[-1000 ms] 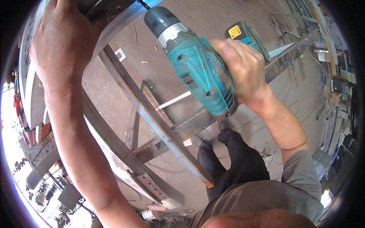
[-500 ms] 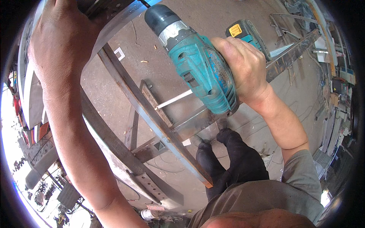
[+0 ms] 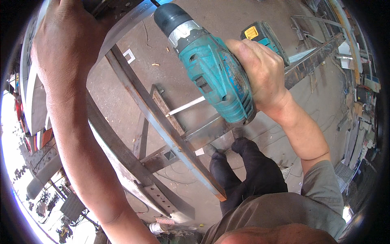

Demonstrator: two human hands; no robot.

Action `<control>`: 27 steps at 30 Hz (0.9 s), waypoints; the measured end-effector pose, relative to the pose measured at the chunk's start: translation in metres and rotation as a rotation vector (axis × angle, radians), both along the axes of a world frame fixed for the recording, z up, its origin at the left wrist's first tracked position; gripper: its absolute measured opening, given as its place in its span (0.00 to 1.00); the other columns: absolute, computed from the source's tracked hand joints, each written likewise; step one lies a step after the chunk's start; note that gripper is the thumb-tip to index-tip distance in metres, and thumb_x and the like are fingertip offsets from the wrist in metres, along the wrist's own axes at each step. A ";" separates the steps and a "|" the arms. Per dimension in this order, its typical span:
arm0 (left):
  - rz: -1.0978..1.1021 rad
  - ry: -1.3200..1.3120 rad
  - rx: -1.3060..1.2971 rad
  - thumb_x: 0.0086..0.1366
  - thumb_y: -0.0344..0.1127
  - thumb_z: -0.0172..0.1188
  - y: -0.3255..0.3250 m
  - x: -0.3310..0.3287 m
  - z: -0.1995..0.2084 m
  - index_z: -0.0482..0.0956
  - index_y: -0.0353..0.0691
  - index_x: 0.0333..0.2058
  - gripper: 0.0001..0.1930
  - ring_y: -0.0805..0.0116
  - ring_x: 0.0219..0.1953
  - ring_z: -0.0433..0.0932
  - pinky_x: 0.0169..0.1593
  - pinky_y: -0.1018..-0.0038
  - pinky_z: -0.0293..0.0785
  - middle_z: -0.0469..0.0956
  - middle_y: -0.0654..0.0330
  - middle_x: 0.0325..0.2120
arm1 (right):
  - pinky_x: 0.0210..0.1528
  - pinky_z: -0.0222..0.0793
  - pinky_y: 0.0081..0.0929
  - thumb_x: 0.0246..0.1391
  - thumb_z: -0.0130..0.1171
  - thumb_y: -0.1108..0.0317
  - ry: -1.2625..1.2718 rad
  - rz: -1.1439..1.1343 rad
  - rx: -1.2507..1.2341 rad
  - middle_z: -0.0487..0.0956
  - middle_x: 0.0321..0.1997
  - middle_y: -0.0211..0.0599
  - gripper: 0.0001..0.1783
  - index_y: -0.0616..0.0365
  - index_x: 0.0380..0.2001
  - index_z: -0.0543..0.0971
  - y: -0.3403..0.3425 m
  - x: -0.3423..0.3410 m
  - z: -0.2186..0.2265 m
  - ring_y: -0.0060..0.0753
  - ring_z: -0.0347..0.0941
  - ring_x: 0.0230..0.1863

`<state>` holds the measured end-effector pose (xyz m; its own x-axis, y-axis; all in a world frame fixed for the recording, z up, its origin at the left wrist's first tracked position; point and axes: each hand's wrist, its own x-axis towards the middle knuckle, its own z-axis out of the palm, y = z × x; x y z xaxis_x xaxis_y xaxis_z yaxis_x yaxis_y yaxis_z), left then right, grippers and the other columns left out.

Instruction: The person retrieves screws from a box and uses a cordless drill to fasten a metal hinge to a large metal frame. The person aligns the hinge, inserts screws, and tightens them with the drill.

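Note:
A teal cordless drill (image 3: 215, 77) with a black chuck is gripped in my right hand (image 3: 260, 73), fingers wrapped round its handle. Its battery, with a yellow patch, shows beyond my knuckles. The drill points up and left, and its thin bit meets or nearly meets a metal piece (image 3: 134, 18) at the top edge; I cannot tell whether it has entered. My left hand (image 3: 69, 44) lies at the upper left against that dark metal part. Its fingers run out of the picture at the top, so their grip is hidden.
A rusty steel bar (image 3: 162, 126) slopes down toward my legs, crossing a steel frame beam (image 3: 207, 132) below the drill. A perforated metal bracket (image 3: 160, 199) stands at lower left. Cables and small scraps lie on the concrete floor (image 3: 308, 118). Stacked metal lines the right side.
Almost nothing differs. The drill and both hands hold nearly the same place, with the chuck a few pixels nearer the top edge.

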<state>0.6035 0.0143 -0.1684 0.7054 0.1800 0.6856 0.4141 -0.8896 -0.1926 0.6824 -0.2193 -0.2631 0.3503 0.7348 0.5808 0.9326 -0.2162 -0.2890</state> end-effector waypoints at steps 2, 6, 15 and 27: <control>-0.042 -0.019 0.019 0.48 0.30 0.76 -0.001 -0.001 -0.001 0.75 0.38 0.46 0.26 0.47 0.47 0.82 0.51 0.58 0.77 0.80 0.48 0.42 | 0.26 0.73 0.35 0.52 0.65 0.67 -0.021 0.001 0.002 0.76 0.23 0.34 0.13 0.54 0.41 0.78 0.000 0.002 -0.001 0.39 0.79 0.25; -0.117 -0.031 0.073 0.48 0.30 0.76 0.002 -0.009 -0.001 0.75 0.38 0.46 0.27 0.48 0.48 0.81 0.53 0.59 0.77 0.80 0.48 0.43 | 0.26 0.73 0.35 0.53 0.65 0.67 -0.037 0.005 -0.013 0.76 0.23 0.34 0.12 0.55 0.41 0.78 -0.001 0.005 0.000 0.39 0.79 0.25; 0.126 0.011 0.129 0.46 0.30 0.77 0.019 0.007 -0.001 0.75 0.38 0.47 0.28 0.49 0.49 0.81 0.55 0.59 0.77 0.80 0.49 0.44 | 0.27 0.73 0.36 0.52 0.67 0.66 -0.016 -0.009 -0.035 0.77 0.24 0.35 0.13 0.55 0.40 0.78 -0.001 0.000 0.009 0.40 0.79 0.26; -0.035 0.018 -0.146 0.46 0.32 0.77 0.001 -0.003 0.010 0.75 0.38 0.44 0.26 0.47 0.45 0.80 0.50 0.59 0.76 0.79 0.48 0.40 | 0.29 0.74 0.37 0.49 0.68 0.66 -0.007 -0.040 -0.062 0.78 0.26 0.36 0.16 0.56 0.42 0.78 0.001 -0.008 0.008 0.43 0.80 0.27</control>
<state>0.6001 0.0149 -0.1586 0.7246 0.2524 0.6413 0.3803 -0.9225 -0.0666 0.6739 -0.2184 -0.2552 0.3763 0.7548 0.5372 0.9248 -0.2709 -0.2671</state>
